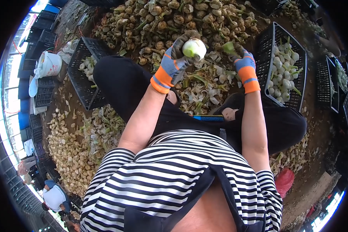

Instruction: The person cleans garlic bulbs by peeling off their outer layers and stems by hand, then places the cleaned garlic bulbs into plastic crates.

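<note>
Two hands, raised over the gap between the knees, a little apart. Left hand (pixel 171 66), gloved grey and orange, grips a bulb (pixel 195 49) between fingers and thumb; its broad face is left uncovered, probably for a clear view and access from the other side. Right hand (pixel 245 65), same sort of glove, has a green scrap (pixel 229 48) at its fingertips; looks pinched, but blur hides the exact hold.

Bulb: round, smooth, glossy white, pale green patch on the near side, brownish at the top. Scrap: thin, limp, leaf-like.

Ahead, a heap (pixel 170 19) of rough bulbs, soil-brown, papery, some with stalks; apparently kept within arm's reach. Under the hands, loose husks (pixel 207 83), curled, dry, straw-coloured, with greener strips mixed in. The spot suits scraps falling straight down, I judge.

Crates flank the knees, handy to either arm: left crate (pixel 76 86) and right crate (pixel 263 48), both black slatted plastic. The right one holds clean white bulbs (pixel 284 71) with green stalks; the slats would let air through. White bucket (pixel 50 64) farther left, round, smooth-walled. Red bag (pixel 285 181), crumpled and thin, by the right elbow.
</note>
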A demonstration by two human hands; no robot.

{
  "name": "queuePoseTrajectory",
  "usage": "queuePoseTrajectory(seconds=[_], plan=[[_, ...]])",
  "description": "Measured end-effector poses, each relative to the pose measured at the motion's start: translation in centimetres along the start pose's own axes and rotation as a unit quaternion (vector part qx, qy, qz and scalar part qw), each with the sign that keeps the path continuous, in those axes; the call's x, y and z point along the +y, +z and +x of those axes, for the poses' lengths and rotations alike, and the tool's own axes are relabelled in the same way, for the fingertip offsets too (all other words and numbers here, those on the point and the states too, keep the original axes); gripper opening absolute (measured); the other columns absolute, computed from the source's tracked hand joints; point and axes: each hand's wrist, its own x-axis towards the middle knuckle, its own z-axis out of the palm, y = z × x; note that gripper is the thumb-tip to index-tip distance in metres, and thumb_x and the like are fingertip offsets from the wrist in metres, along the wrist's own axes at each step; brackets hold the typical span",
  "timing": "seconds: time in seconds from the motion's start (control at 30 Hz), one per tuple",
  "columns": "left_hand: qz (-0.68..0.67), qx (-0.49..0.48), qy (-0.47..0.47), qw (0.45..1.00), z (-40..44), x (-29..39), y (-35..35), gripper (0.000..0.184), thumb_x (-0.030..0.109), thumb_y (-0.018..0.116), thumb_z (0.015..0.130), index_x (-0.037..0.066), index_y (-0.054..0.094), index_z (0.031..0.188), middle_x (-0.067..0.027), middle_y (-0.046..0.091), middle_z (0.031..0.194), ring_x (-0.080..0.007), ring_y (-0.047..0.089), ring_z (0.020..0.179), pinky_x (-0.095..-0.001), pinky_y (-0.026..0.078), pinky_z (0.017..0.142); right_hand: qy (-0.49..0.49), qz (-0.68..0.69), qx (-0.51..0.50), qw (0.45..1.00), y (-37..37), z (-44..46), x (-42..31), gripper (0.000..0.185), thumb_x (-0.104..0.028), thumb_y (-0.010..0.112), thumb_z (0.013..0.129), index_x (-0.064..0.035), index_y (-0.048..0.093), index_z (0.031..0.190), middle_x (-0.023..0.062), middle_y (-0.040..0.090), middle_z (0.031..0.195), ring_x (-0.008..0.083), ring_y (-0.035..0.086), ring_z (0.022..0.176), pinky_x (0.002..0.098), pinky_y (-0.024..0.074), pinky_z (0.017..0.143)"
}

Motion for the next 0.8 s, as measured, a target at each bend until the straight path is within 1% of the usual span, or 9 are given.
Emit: queuePoseTrajectory(seconds=[0.07,0.1,0.17,0.23,0.37,0.47,0.63,0.7,0.8], plan=[[0.082,-0.01,0.07,0.994,0.2,-0.4,0.2,0.069,0.008,0.078,0.063,0.003,0.044,0.122,-0.0108,0.049,0.122,-0.0202,0.051,0.107,-0.0317,0.045,0.091,-0.205,-0.16,0.066,0.963,0.4,-2.7,-4.1,0.04,-0.019,0.072,0.073,-0.0023,0.06,0.107,0.0132,0.062,0.095,0.021,0.062,0.08,0.0297,0.0488,0.073],[0.122,-0.015,0.104,0.987,0.3,-0.6,0.4,0.071,0.008,0.078,0.062,0.003,0.043,0.124,-0.0108,0.047,0.124,-0.0201,0.05,0.109,-0.0315,0.044,0.092,-0.189,0.012,-0.012,0.982,0.4,-4.3,-7.4,0.037,-0.023,0.073,0.071,-0.0015,0.064,0.099,0.013,0.063,0.093,0.0235,0.062,0.083,0.0313,0.0478,0.077],[0.131,-0.01,0.092,0.987,0.2,-1.4,0.4,0.075,0.008,0.078,0.061,0.004,0.042,0.126,-0.0107,0.044,0.123,-0.0219,0.046,0.111,-0.0327,0.041,0.095,-0.182,0.123,-0.148,0.964,0.8,-6.1,-10.3,0.033,-0.02,0.07,0.071,-0.0008,0.063,0.098,0.0137,0.063,0.092,0.0273,0.061,0.084,0.0333,0.0481,0.077],[0.213,-0.004,0.088,0.973,0.3,-1.2,0.3,0.074,0.008,0.078,0.061,0.005,0.042,0.126,-0.0109,0.044,0.121,-0.023,0.045,0.11,-0.0335,0.039,0.095,-0.251,-0.084,-0.129,0.956,0.3,-7.0,-12.5,0.032,-0.016,0.066,0.07,-0.0004,0.063,0.099,0.0151,0.062,0.091,0.0314,0.06,0.083,0.0349,0.0487,0.076],[0.27,-0.024,0.134,0.953,-0.2,-0.5,0.9,0.07,0.009,0.075,0.067,0.003,0.04,0.127,-0.0101,0.047,0.123,-0.0208,0.05,0.108,-0.0318,0.044,0.091,-0.252,-0.299,-0.103,0.915,0.6,-7.3,-13.8,0.038,-0.017,0.065,0.066,-0.0014,0.06,0.1,0.0153,0.061,0.095,0.0306,0.06,0.087,0.0368,0.0485,0.077],[-0.026,0.014,0.025,0.999,-0.1,-1.9,0.7,0.062,0.007,0.073,0.07,0.002,0.042,0.123,-0.0096,0.049,0.12,-0.0195,0.052,0.105,-0.0303,0.046,0.088,-0.226,-0.216,-0.062,0.948,1.5,-5.9,-12.4,0.034,-0.016,0.064,0.066,-0.0011,0.058,0.096,0.0154,0.06,0.095,0.0297,0.06,0.087,0.0378,0.0484,0.076],[-0.131,0.152,0.021,0.979,0.2,-2.5,1.0,0.041,0.006,0.064,0.08,0.001,0.047,0.117,-0.0106,0.056,0.109,-0.0171,0.056,0.098,-0.0267,0.049,0.081,-0.13,0.122,-0.115,0.977,3.7,-6.3,-10.1,0.024,-0.011,0.061,0.07,0.0009,0.06,0.091,0.0173,0.061,0.085,0.0315,0.06,0.081,0.0356,0.048,0.072],[-0.088,0.194,-0.014,0.977,0.0,-2.8,0.8,0.035,0.009,0.061,0.082,0.001,0.051,0.114,-0.0112,0.057,0.109,-0.0181,0.056,0.098,-0.0278,0.049,0.079,-0.171,-0.022,-0.024,0.985,3.5,-6.7,-10.2,0.018,-0.012,0.06,0.072,-0.0015,0.061,0.087,0.017,0.061,0.083,0.033,0.059,0.08,0.0366,0.0479,0.072],[-0.211,0.142,-0.022,0.967,0.0,-1.4,0.5,0.035,0.019,0.059,0.085,0.003,0.052,0.114,-0.0107,0.055,0.114,-0.0214,0.056,0.099,-0.0336,0.051,0.076,-0.174,-0.085,0.062,0.979,3.0,-4.2,-6.8,0.017,-0.014,0.06,0.073,-0.0024,0.061,0.086,0.018,0.061,0.087,0.0336,0.059,0.082,0.0378,0.0474,0.074]])
